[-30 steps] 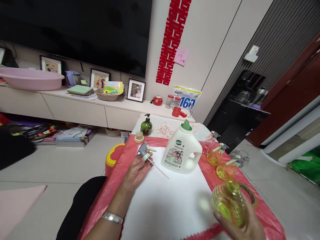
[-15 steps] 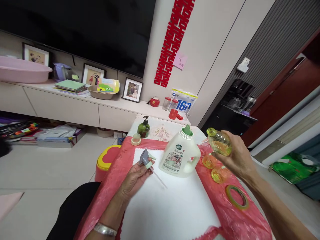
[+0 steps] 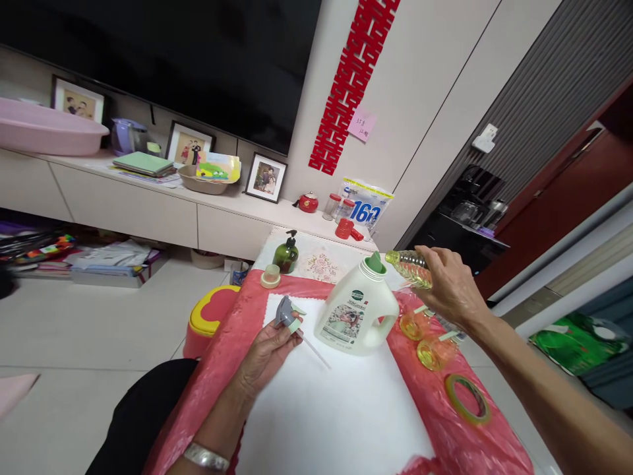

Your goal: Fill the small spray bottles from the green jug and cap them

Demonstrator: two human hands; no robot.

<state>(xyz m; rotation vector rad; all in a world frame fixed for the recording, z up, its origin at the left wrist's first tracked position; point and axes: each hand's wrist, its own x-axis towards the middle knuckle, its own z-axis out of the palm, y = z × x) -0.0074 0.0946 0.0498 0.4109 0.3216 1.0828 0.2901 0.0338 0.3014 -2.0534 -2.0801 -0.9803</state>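
Slowly, with sprayer (image 3: 284, 311) pinched in left grip (image 3: 268, 354), tip bottle (image 3: 414, 268) clasped in right grip (image 3: 452, 287) over jug (image 3: 366, 307) left of it.

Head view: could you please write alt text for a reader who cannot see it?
The right hand holds a tilted yellow bottle near the green spout of a white jug, while the left hand holds a gray spray head with a thin tube. Nearby are spray bottles and a tape roll.
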